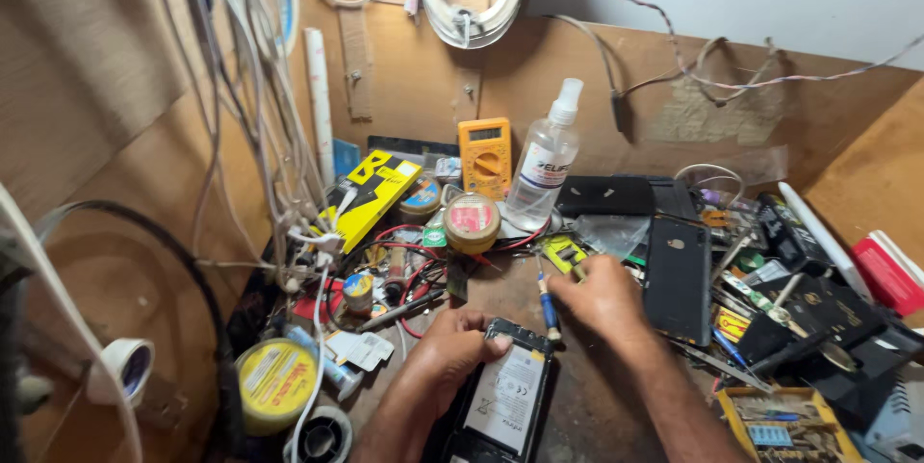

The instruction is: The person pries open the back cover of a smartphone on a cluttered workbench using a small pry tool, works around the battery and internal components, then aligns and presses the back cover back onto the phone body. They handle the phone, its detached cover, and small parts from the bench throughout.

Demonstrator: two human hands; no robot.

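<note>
A cluttered workbench (597,405) is lying below; left hand (445,352) is gripping an opened phone (508,396); right hand (604,299) is pinching a blue screwdriver (548,309) over its top edge, seemingly mid-unscrewing; steady tip alignment needed.

At the bottom centre of the frame, the left hand (445,347) grips the upper edge of an opened phone (505,396) lying back-up on the cluttered workbench (587,405). The right hand (602,297) holds a blue-handled screwdriver (548,311), tip down at the phone's top edge. Behind, at centre, stand an orange multimeter (484,156) and a clear spray bottle (545,157).
</note>
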